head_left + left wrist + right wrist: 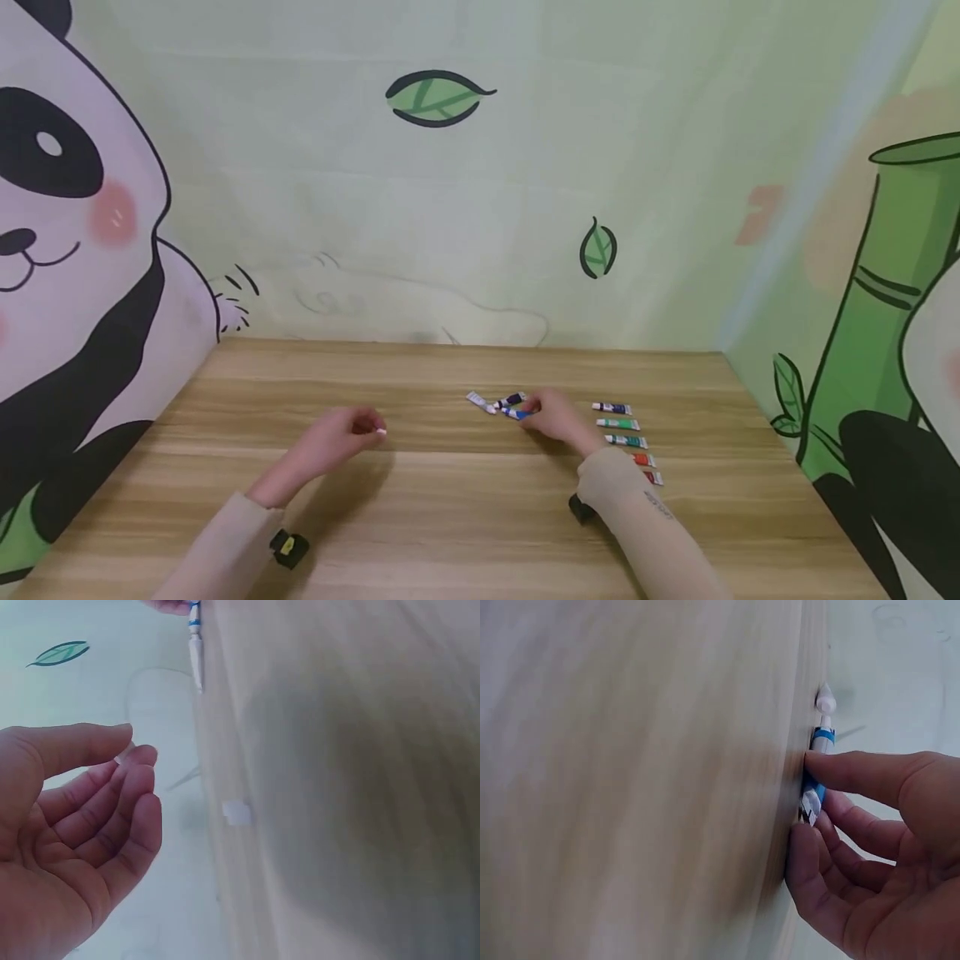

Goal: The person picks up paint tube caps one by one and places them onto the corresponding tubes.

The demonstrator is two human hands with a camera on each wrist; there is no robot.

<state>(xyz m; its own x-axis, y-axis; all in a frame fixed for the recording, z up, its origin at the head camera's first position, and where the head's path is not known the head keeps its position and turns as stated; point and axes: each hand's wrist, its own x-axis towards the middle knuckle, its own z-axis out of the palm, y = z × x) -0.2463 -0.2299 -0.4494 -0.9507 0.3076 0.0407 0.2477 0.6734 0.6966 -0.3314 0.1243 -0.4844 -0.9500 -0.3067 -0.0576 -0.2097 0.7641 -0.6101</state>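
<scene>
My right hand (pixel 553 415) pinches a small blue paint tube (pixel 516 412) between thumb and fingers, low at the table surface. In the right wrist view the blue tube (pixel 823 741) has a white cap end pointing away from the thumb. Close by lie a white paint tube (pixel 480 402) and a dark blue one (pixel 510 400). Off to the left, my left hand (pixel 341 442) is raised over the table. Its thumb and fingertips pinch a tiny whitish piece (pixel 124 755), mostly hidden, whose kind I cannot tell.
Right of my right hand, several paint tubes lie in a column, among them a dark blue one (pixel 612 408), a green one (pixel 619 424) and an orange-red one (pixel 644 459). A white patch (pixel 237 812) shows on the wooden table (pixel 465 533). A printed backdrop (pixel 315 192) stands behind.
</scene>
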